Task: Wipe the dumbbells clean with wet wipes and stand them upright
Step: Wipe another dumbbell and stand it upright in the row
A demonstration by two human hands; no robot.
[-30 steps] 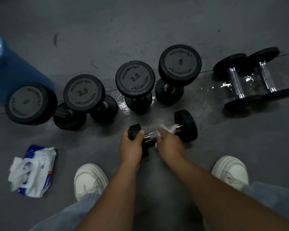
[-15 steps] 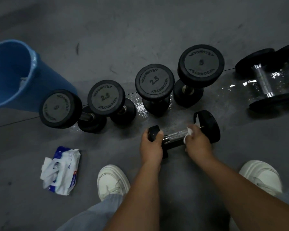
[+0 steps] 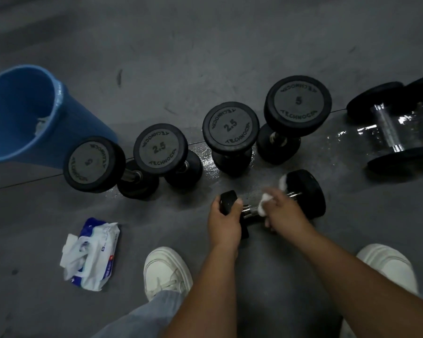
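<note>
Leftward, crumpled wipe (image 3: 42, 123) inside blue bin (image 3: 84, 129), wipe pack (image 3: 93, 254) nearby.

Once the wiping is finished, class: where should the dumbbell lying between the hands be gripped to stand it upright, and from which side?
Grip the metal handle of the dumbbell from above. It lies sideways, so the handle's top is open, and fingers can wrap round it, unlike the wide round ends. The right hand holds a wipe on it; the left hand grips one end.
</note>
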